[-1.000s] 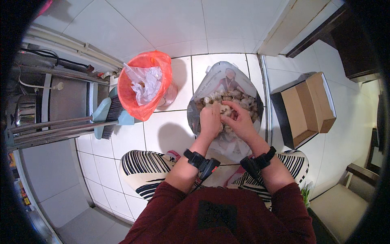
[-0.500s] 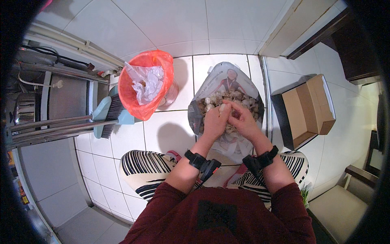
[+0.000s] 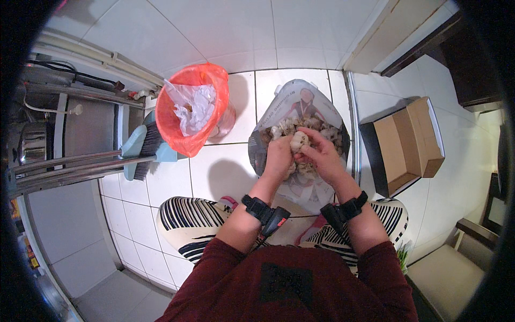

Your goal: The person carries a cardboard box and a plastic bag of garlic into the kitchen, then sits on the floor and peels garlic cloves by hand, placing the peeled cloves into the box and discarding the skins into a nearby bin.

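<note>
Over a printed plastic bag [image 3: 299,99] on the floor, I hold a pale garlic bulb [image 3: 299,141] between my hands. The thumb and fingers of my right hand [image 3: 325,158] are closed around its right side. My left hand [image 3: 279,156] is curled against its left side; the back of the hand hides its fingertips. Beneath both hands, many loose garlic bulbs [image 3: 331,134] fill the open bag, some with brownish, dry skins.
A bin with an orange liner [image 3: 170,129] stands left of the bag, crumpled white plastic inside. Light-blue brushes with long handles [image 3: 142,153] lean beside it. To the right lies an open cardboard box [image 3: 399,147]. My legs in striped trousers [image 3: 188,222] flank the bag.
The garlic bulb now shows between my hands, where my fingers mostly covered it before. My right hand has opened out around it, and my left has shifted slightly.
</note>
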The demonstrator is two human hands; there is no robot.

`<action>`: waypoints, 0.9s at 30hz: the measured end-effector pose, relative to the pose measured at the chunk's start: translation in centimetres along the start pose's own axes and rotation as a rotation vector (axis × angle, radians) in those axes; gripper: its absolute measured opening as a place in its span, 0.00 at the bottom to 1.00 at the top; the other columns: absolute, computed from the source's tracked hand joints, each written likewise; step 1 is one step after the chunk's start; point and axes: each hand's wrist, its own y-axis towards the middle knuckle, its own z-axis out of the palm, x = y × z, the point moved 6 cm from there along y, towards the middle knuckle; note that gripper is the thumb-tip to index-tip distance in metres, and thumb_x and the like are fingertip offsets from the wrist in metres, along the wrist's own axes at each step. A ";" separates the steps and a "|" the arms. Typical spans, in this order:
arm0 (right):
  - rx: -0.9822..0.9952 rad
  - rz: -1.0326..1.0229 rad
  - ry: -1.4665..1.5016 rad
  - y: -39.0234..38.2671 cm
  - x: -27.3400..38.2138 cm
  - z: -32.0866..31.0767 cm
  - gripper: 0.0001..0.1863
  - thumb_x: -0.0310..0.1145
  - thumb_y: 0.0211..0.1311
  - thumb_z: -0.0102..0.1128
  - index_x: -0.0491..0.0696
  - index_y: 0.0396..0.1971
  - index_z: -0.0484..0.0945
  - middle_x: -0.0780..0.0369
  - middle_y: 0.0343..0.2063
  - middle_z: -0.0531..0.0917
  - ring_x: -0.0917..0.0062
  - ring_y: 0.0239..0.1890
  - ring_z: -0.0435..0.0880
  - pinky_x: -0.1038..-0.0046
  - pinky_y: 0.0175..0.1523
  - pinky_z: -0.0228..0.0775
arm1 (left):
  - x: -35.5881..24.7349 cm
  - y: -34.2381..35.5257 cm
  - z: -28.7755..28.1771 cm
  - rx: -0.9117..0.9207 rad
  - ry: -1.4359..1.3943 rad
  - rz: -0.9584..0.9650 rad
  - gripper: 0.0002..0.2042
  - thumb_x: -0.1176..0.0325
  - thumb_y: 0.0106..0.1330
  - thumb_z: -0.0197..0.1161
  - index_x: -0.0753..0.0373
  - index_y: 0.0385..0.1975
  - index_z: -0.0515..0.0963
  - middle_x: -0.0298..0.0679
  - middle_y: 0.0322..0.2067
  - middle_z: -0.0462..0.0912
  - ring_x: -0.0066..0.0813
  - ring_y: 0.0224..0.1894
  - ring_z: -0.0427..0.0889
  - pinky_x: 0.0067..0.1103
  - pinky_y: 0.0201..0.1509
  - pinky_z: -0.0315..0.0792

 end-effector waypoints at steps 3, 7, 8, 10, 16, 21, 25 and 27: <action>-0.090 -0.071 0.005 0.2 0.6 -1.0 0.22 0.22 0.57 0.52 0.44 0.54 0.66 0.61 0.47 0.71 0.80 0.38 0.78 0.78 0.41 0.74 | -0.2 -0.3 -1.0 -0.225 0.215 0.030 0.15 0.63 0.66 0.46 0.70 0.33 0.76 0.41 0.28 0.80 0.27 0.26 0.76 0.24 0.31 0.71; -0.098 -0.136 -0.209 0.6 0.1 -0.6 0.22 0.27 0.59 0.53 0.48 0.55 0.66 0.65 0.42 0.75 0.83 0.38 0.76 0.81 0.42 0.71 | -2.4 -0.8 -0.4 -0.200 0.167 0.166 0.19 0.56 0.66 0.46 0.67 0.32 0.77 0.52 0.23 0.78 0.49 0.28 0.79 0.33 0.32 0.70; -0.092 -0.126 -0.196 0.6 -0.4 -0.2 0.22 0.27 0.59 0.53 0.48 0.55 0.66 0.65 0.43 0.75 0.84 0.38 0.75 0.81 0.42 0.70 | -2.6 -1.0 -0.2 -0.186 0.213 0.117 0.20 0.55 0.66 0.45 0.67 0.31 0.77 0.53 0.23 0.78 0.51 0.28 0.79 0.34 0.32 0.70; -0.092 -0.127 -0.223 0.5 -1.0 0.3 0.21 0.28 0.61 0.51 0.48 0.55 0.66 0.66 0.44 0.75 0.85 0.39 0.75 0.81 0.43 0.70 | -3.2 -1.3 -0.1 -0.201 0.267 0.106 0.23 0.54 0.67 0.43 0.71 0.25 0.72 0.45 0.17 0.76 0.30 0.21 0.75 0.27 0.27 0.69; -0.051 -0.098 -0.067 0.0 -0.3 0.9 0.21 0.27 0.62 0.50 0.48 0.56 0.66 0.65 0.43 0.74 0.83 0.38 0.76 0.80 0.44 0.71 | -2.1 -1.4 0.3 -0.137 -0.047 -0.035 0.22 0.55 0.67 0.42 0.70 0.28 0.75 0.52 0.19 0.77 0.44 0.25 0.80 0.32 0.28 0.69; -0.034 -0.056 0.208 -0.2 0.8 0.5 0.22 0.25 0.60 0.50 0.48 0.55 0.65 0.62 0.43 0.74 0.82 0.34 0.77 0.80 0.40 0.73 | -2.3 -1.3 -0.1 -0.173 -0.030 0.055 0.13 0.64 0.62 0.52 0.70 0.31 0.75 0.48 0.21 0.78 0.39 0.23 0.78 0.27 0.29 0.70; -0.142 -0.190 -0.045 -0.1 1.6 -1.0 0.20 0.26 0.58 0.53 0.47 0.52 0.67 0.60 0.42 0.75 0.81 0.31 0.78 0.80 0.38 0.72 | -6.4 -1.9 -1.4 -0.439 0.501 0.459 0.09 0.71 0.59 0.58 0.68 0.36 0.75 0.36 0.23 0.77 0.22 0.27 0.75 0.21 0.32 0.71; -0.235 -0.313 -0.379 -0.2 2.2 -1.3 0.20 0.26 0.57 0.54 0.46 0.51 0.67 0.60 0.40 0.76 0.80 0.31 0.78 0.80 0.37 0.72 | -5.4 -1.2 -1.3 -0.239 0.251 0.185 0.11 0.67 0.59 0.60 0.67 0.36 0.73 0.39 0.28 0.76 0.23 0.28 0.73 0.20 0.35 0.69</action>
